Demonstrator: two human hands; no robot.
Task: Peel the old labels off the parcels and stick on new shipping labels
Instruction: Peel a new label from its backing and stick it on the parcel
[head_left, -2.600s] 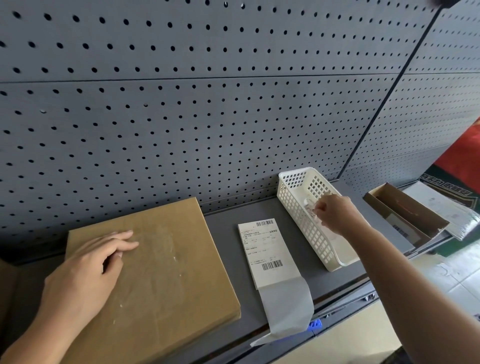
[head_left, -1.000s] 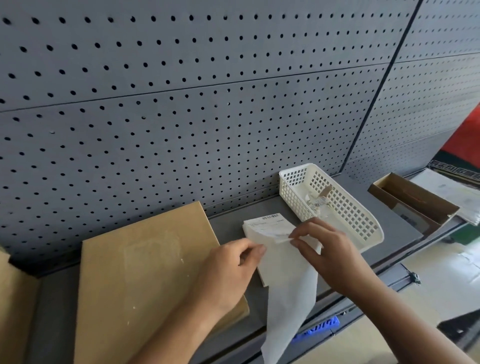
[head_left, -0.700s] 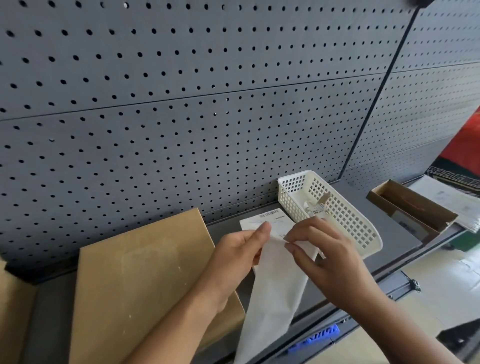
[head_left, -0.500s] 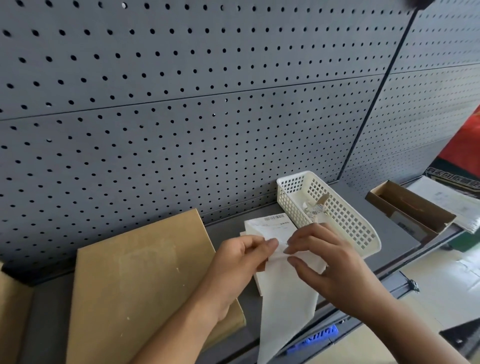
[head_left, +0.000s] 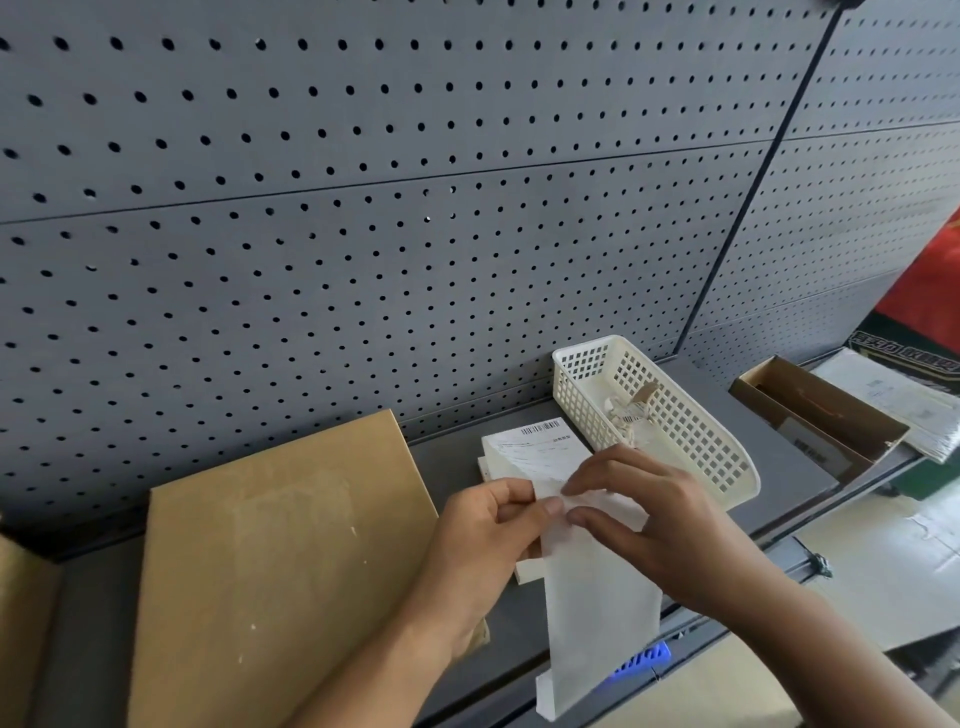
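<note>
Flat brown parcel (head_left: 275, 561) lies on the shelf at the left. There's a pale scuffed patch on top, so the old label looks to be off already and it's ready for a fresh one. Left hand (head_left: 483, 551) and right hand (head_left: 660, 525) both pinch the new label (head_left: 535, 452) where it meets its backing strip (head_left: 597, 618), probably to split them. The strip dangles over the shelf edge. Fingers hide the peel point, so no idea how far it's separated. White basket (head_left: 574, 395) on the right holds crumpled scraps (head_left: 631, 410).
</note>
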